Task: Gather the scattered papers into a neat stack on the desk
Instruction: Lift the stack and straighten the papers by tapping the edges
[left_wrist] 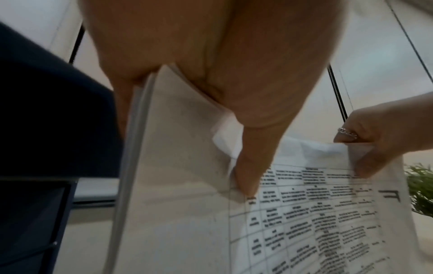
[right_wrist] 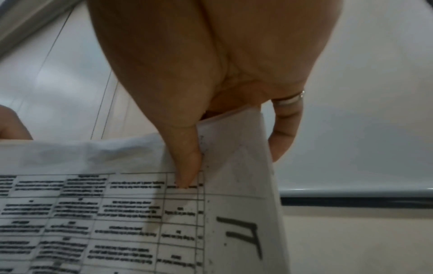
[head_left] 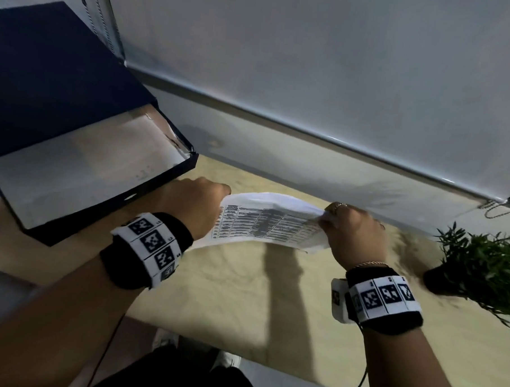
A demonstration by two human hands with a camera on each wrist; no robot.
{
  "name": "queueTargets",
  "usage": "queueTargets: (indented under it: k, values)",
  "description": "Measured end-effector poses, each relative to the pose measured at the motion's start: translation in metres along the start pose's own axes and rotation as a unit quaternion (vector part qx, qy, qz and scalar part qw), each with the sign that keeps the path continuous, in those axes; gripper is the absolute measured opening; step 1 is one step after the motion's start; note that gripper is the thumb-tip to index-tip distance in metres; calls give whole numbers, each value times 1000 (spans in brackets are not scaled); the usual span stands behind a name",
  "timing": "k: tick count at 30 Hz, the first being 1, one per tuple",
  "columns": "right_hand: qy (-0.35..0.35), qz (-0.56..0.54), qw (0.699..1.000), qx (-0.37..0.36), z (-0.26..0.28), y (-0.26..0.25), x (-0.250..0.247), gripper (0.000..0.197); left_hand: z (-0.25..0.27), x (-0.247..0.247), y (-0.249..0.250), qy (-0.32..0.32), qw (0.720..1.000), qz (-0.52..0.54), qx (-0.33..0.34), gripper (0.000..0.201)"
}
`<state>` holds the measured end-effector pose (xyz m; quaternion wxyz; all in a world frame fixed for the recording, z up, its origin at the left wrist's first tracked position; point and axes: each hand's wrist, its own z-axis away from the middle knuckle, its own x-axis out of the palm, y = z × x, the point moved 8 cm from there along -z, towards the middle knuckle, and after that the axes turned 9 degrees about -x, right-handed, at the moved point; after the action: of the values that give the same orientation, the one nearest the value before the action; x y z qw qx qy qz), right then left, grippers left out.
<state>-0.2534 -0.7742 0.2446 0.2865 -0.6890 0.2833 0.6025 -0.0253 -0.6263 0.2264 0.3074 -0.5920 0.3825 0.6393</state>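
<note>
A bundle of white papers (head_left: 264, 223), the top sheet printed with a black table, hangs bowed above the beige desk (head_left: 243, 295). My left hand (head_left: 193, 208) grips its left edge, thumb on the printed side (left_wrist: 248, 178). My right hand (head_left: 353, 229), wearing a ring, pinches the right edge, thumb pressed on the papers (right_wrist: 131, 213). Several sheet edges (left_wrist: 140, 115) show between the left fingers. The lower part of the bundle casts a shadow on the desk.
An open dark blue box (head_left: 174, 140) with a pale inside sits at the left on the desk. A green potted plant (head_left: 478, 261) stands at the right edge. A white wall with a metal rail (head_left: 309, 131) runs behind.
</note>
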Motion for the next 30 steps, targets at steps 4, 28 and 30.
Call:
queueTargets:
  k: [4,28,30]
  values:
    - [-56,-9,998,-9,5,-5,13,27,4,14,8,-76,997,-13,2,30]
    - [203,-677,704,70,-5,-23,-9,14,-2,-7,-17,125,820,545,-120,23]
    - [210,-669,710,71,2,-26,-3,11,3,-10,-15,152,820,541,-112,27]
